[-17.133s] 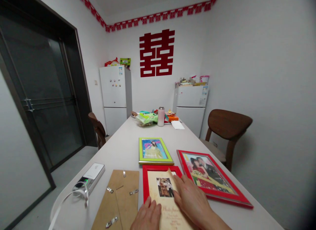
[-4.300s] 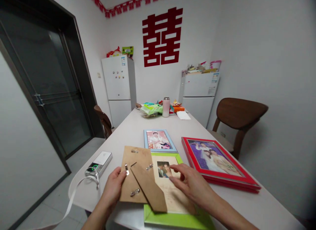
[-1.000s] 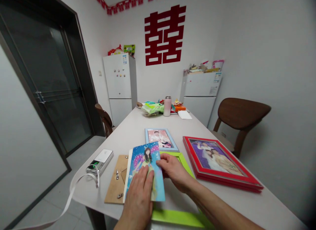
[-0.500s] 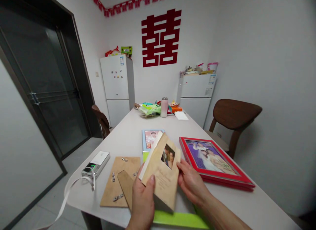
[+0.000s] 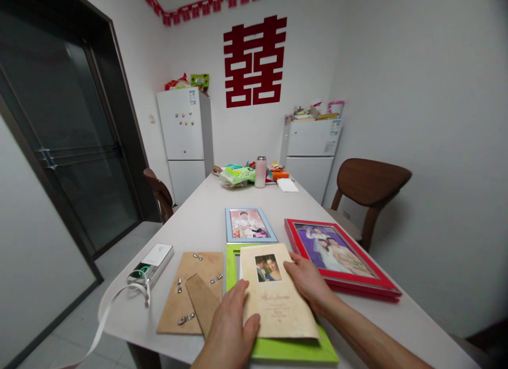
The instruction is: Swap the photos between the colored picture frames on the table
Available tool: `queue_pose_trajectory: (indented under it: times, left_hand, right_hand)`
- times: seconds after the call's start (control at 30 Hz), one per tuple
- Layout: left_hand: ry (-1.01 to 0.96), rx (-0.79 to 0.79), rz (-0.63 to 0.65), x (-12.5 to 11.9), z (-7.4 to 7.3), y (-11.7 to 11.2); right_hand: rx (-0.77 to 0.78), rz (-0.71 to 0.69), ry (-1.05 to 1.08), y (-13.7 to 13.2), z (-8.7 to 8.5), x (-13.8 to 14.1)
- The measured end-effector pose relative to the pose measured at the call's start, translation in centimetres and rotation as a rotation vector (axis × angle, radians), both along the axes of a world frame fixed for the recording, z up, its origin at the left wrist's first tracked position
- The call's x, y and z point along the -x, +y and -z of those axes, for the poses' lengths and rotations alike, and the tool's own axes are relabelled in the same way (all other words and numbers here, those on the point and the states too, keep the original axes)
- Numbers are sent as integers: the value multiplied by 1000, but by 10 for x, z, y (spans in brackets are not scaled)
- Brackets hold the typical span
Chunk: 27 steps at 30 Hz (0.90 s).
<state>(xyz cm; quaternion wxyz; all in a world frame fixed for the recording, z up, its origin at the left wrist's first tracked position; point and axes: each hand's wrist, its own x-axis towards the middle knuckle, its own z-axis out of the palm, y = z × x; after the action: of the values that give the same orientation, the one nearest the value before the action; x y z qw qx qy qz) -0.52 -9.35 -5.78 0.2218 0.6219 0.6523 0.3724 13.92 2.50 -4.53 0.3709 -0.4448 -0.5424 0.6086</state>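
Note:
A cream paper insert [image 5: 273, 308] with a small photo of a couple lies nearly flat over the green picture frame [image 5: 293, 351]. My left hand [image 5: 234, 321] grips its left edge, the thumb on top and the fingers along the side. On the opposite edge, my right hand [image 5: 307, 282] has its fingers closed on the paper; the fingertips underneath are hidden. To the left lies a brown backing board [image 5: 172, 305] with metal clips and a stand leg [image 5: 201, 300], partly covered by my left hand.
Behind the green frame lies a light-blue framed photo [image 5: 249, 224]. Red-framed wedding photos [image 5: 337, 252] are stacked at right. A power bank [image 5: 153, 263] with a white strap sits near the left table edge. A pink bottle [image 5: 260, 173] and bags [image 5: 238, 176] stand farther back.
The paper insert has come down from a tilted, raised position to lie over the green frame. Both hands have lowered with it, and the blue frame behind is now uncovered.

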Motion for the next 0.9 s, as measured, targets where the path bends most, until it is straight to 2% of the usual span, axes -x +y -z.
queue_pose_trajectory:
  times: [0.23,0.37,0.6,0.77,0.9]
  left_hand:
    - [43,22,40,1,0,0]
    - [69,27,49,2,-1,1]
    - [185,47,118,1,-1,-2]
    - [258,28,127,-6,3,2]
    - [290,-41,153,1,1,-1]
  right_hand:
    - [-1,-4,-69,5,2,3]
    - [-102,-21,-165,11,9,6]
    - [-618,-67,-738,10,2,5]
    - [-687,-42,-1170,1,0,6]
    - [-739,16,-1233,-1,3,7]
